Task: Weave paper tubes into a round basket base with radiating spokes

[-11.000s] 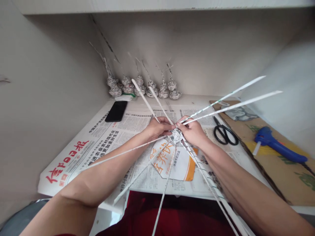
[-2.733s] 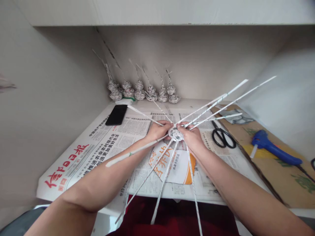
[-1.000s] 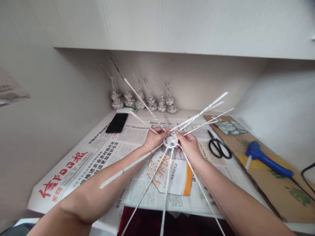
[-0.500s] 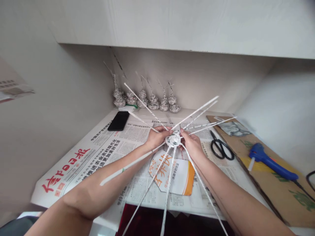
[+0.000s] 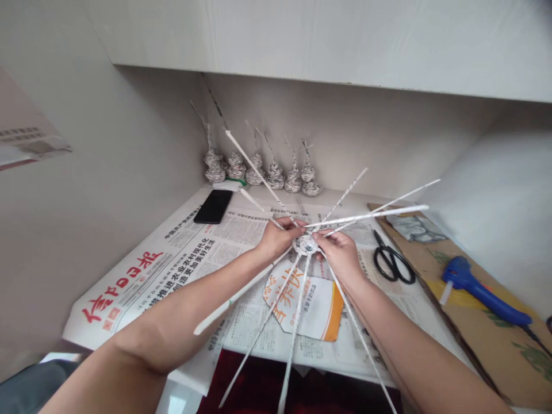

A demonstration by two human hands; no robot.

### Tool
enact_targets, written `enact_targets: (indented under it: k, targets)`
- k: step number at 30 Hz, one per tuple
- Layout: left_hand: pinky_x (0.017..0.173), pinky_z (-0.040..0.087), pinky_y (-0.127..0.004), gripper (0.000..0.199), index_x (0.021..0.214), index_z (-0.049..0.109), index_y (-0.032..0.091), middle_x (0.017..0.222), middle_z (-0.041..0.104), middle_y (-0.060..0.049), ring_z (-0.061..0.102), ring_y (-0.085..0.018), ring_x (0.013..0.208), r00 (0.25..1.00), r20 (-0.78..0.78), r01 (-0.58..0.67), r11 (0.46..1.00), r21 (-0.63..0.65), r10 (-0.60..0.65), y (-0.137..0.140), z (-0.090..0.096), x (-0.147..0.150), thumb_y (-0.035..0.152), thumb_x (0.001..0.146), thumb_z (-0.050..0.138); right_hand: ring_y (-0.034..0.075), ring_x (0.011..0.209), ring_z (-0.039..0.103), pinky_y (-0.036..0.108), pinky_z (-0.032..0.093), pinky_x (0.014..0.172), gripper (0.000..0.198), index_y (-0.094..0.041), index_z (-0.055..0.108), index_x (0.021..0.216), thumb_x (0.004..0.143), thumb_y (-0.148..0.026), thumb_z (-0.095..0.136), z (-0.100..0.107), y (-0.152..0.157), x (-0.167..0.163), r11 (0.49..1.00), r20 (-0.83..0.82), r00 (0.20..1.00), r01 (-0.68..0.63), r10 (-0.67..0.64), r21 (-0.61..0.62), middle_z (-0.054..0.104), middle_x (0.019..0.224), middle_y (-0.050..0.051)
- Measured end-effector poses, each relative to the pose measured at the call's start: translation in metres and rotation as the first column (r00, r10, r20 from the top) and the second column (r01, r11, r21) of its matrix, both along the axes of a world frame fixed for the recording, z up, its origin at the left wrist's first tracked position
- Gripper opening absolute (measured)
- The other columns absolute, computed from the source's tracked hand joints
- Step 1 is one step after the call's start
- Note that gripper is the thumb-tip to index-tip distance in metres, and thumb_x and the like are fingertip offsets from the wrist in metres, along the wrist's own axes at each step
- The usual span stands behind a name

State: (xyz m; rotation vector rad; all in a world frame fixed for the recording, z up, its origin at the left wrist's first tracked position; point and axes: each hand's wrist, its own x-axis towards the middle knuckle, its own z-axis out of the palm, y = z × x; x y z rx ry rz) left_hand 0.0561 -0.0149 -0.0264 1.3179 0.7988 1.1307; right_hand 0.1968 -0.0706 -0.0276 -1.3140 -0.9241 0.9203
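Between my two hands is a small round woven paper piece [image 5: 305, 245], with several long rolled-paper strips [image 5: 254, 167] fanning out from it on all sides. My left hand [image 5: 280, 237] pinches its left edge, thumb on top, where strips leave the weave. On the right edge, my right hand [image 5: 338, 248] grips with thumb and fingers pressed together beside the crossing strips. Some fingertips of both hands are hidden behind the piece. Below it lies a cut piece of printed card [image 5: 314, 310], white and orange with lettering.
Newspaper [image 5: 142, 287] covers the tabletop. A black phone [image 5: 213, 207] lies at the back left, and several woven paper gourds [image 5: 276, 175] line the wall. On the right are black-handled scissors [image 5: 393, 263], a cardboard sheet [image 5: 448, 287] and a blue glue gun [image 5: 483, 290].
A thick strip at the upper right has swung down to the right and now crosses the others. My hands stay on the woven piece; the whole view has shifted slightly.
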Motion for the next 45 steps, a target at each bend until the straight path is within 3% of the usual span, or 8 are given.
enact_targets:
  k: [10,19,23,29,32,36,42,45]
  targets:
    - [0.066,0.049,-0.024,0.022,0.087,0.075,0.011,0.080,0.074,-0.007,0.064,-0.015,0.068,0.985,-0.167,0.051,0.995,0.089,-0.036,-0.001,0.004,-0.005,0.021,0.069,0.070,0.012,0.043,0.050,0.025,0.041,0.039,0.035,-0.015,0.065,0.064,0.064,-0.049,0.074,0.006,-0.005,-0.006,0.999,-0.064,0.998,-0.010,0.008,-0.035,0.059,0.051,0.000]
    - [0.041,0.034,-0.016,0.019,0.082,0.072,0.011,0.061,0.065,-0.001,0.049,-0.006,0.045,0.987,0.041,0.158,0.949,-0.271,-0.153,0.004,0.002,-0.003,0.015,0.064,0.075,0.012,0.041,0.048,0.024,0.041,0.037,0.021,-0.017,0.063,0.068,0.065,-0.035,0.073,0.003,0.001,-0.003,0.999,-0.030,0.999,0.030,-0.030,-0.023,0.058,0.050,-0.002]
    - [0.036,0.028,-0.017,0.018,0.057,0.062,0.011,0.052,0.057,0.000,0.045,-0.005,0.041,0.990,0.049,0.143,0.924,-0.355,-0.134,0.005,0.002,-0.001,0.019,0.063,0.077,0.013,0.041,0.048,0.025,0.040,0.037,0.019,-0.019,0.063,0.070,0.065,-0.036,0.071,0.001,0.000,-0.003,0.999,0.012,0.999,0.032,-0.032,-0.010,0.057,0.049,-0.003]
    - [0.032,0.018,-0.018,0.020,0.058,0.060,0.011,0.049,0.054,0.001,0.035,-0.002,0.035,0.981,0.152,0.176,0.880,-0.440,-0.120,0.002,0.007,0.001,0.017,0.062,0.079,0.014,0.043,0.049,0.027,0.041,0.039,0.019,-0.020,0.062,0.070,0.065,-0.037,0.070,0.002,0.000,-0.004,0.999,-0.011,1.000,0.023,-0.023,-0.025,0.058,0.050,-0.002]
    - [0.036,0.027,-0.018,0.020,0.064,0.063,0.010,0.055,0.060,-0.002,0.044,-0.005,0.039,0.978,0.178,0.180,0.887,-0.425,-0.114,0.000,0.005,0.002,0.020,0.060,0.080,0.014,0.043,0.049,0.027,0.041,0.040,0.019,-0.020,0.062,0.070,0.066,-0.037,0.070,0.001,0.000,-0.003,1.000,-0.015,1.000,0.006,-0.007,-0.024,0.057,0.050,-0.003]
    - [0.056,0.048,-0.026,0.025,0.071,0.067,0.009,0.064,0.067,-0.006,0.061,-0.014,0.055,0.973,0.205,0.177,0.919,-0.352,-0.109,-0.002,0.001,0.003,0.020,0.054,0.083,0.014,0.047,0.052,0.026,0.044,0.043,0.022,-0.021,0.062,0.072,0.067,-0.039,0.072,-0.001,-0.001,-0.002,1.000,-0.026,0.999,-0.026,0.026,0.000,0.059,0.054,-0.003]
    - [0.054,0.048,-0.026,0.025,0.074,0.069,0.009,0.061,0.067,-0.004,0.061,-0.014,0.053,0.984,0.175,0.070,0.951,-0.301,-0.017,-0.003,0.002,0.004,0.022,0.057,0.081,0.014,0.055,0.056,0.025,0.046,0.045,0.032,-0.017,0.070,0.080,0.070,-0.047,0.070,-0.001,-0.002,-0.003,0.996,-0.026,0.996,-0.089,0.088,-0.031,0.067,0.068,0.002]
    - [0.057,0.050,-0.026,0.025,0.073,0.068,0.009,0.062,0.067,-0.005,0.061,-0.014,0.054,0.976,0.205,0.134,0.935,-0.329,-0.068,-0.002,0.003,0.003,0.021,0.056,0.082,0.014,0.055,0.057,0.024,0.043,0.043,0.040,-0.015,0.071,0.087,0.069,-0.051,0.071,-0.005,0.001,-0.001,0.991,-0.084,0.987,-0.134,0.134,-0.002,0.069,0.073,0.004]
